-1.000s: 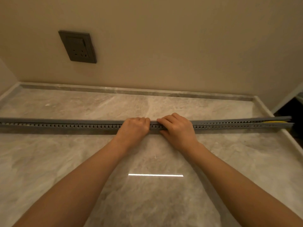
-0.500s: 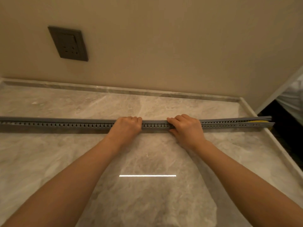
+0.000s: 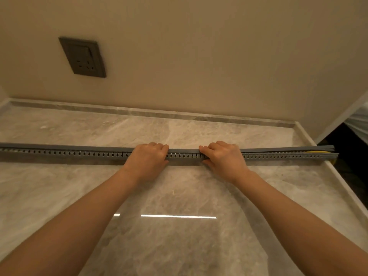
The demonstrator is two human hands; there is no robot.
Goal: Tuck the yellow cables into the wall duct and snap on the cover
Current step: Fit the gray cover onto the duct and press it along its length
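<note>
Left grip (image 3: pixel 148 157) clenched round long grey slotted plastic duct (image 3: pixel 79 154), fingers curled over flat grey cover strip (image 3: pixel 183 150) on top. Right grip (image 3: pixel 222 157) near, grasping same, thumb low on front face. Well right of right grip, cover gapes; yellow cables (image 3: pixel 316 152) show inside. Duct lies on marble worktop (image 3: pixel 179 246).

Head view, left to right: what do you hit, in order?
socket → left hand → right hand → yellow cables. The duct runs across nearly the whole width, so it is left out of the order.
</note>
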